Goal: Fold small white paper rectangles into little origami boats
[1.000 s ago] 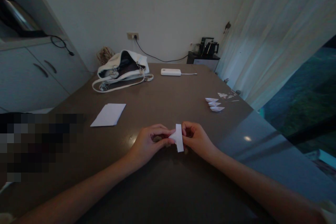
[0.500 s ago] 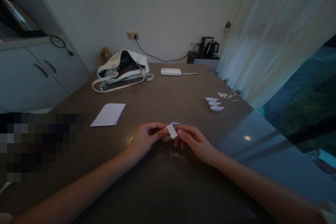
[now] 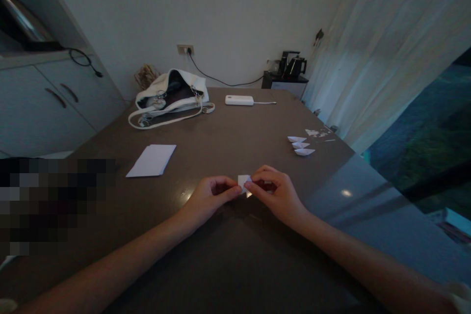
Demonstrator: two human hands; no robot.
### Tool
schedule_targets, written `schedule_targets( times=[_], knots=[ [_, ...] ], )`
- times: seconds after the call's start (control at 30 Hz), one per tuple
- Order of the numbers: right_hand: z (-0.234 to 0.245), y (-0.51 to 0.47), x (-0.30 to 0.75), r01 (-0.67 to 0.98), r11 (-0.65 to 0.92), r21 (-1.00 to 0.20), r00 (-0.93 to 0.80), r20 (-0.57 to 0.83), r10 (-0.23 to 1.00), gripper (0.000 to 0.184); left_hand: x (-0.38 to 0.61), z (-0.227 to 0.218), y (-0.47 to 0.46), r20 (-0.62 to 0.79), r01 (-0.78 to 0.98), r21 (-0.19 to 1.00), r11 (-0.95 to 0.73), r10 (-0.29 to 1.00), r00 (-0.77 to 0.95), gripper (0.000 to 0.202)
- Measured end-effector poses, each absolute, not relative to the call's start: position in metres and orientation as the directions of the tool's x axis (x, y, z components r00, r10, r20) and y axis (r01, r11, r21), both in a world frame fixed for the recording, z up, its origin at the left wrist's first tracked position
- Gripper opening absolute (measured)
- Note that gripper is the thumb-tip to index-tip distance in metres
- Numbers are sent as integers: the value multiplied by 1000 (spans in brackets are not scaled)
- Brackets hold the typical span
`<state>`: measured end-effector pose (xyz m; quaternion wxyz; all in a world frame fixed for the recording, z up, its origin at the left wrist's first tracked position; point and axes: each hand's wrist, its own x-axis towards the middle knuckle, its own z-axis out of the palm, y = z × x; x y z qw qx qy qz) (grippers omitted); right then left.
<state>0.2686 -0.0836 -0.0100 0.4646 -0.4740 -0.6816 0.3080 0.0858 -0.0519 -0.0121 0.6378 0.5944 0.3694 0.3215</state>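
A small folded piece of white paper [image 3: 243,181] is pinched between both my hands just above the dark brown table [image 3: 228,255]. My left hand [image 3: 211,196] grips its left side with thumb and fingers closed. My right hand [image 3: 275,194] curls round its right side, fingertips pressed on the fold. Most of the paper is hidden by my fingers. Three small white folded paper boats [image 3: 300,145] lie in a row on the table to the far right of my hands.
A stack of white paper sheets [image 3: 151,160] lies to the left. A white handbag [image 3: 169,98] and a white power bank [image 3: 239,100] with a cable sit at the far end. Paper scraps [image 3: 318,133] lie by the right edge. A curtain hangs at the right.
The paper was a tall upright strip a second ago. It has been folded down into a small compact piece, and my right hand's fingers have closed over it.
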Motion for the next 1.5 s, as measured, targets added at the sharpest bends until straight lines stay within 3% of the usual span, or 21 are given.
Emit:
schedule_targets(
  times=[0.17, 0.33, 0.6, 0.83, 1.5],
  knots=[
    [-8, -85, 266, 243, 298, -923, -125, 275, 953, 17, 86, -15, -49, -46, 60, 998, 18, 862, 504, 23],
    [-9, -83, 265, 150, 208, -967, -216, 173, 961, 22, 83, -8, -53, 109, 90, 978, -186, 834, 541, 27],
    [-10, -83, 261, -26, 56, -998, -296, 62, 953, 28, 81, -1, -60, 333, 282, 796, -535, 777, 535, 18],
    [-8, -84, 258, -108, -1, -994, -279, 29, 960, 33, 85, 8, -71, 367, 347, 750, -563, 791, 490, 6],
    [-11, -90, 255, 103, 101, -989, -223, 76, 972, 23, 89, 1, -78, 411, 493, 571, -657, 748, 521, 7]
  ],
)
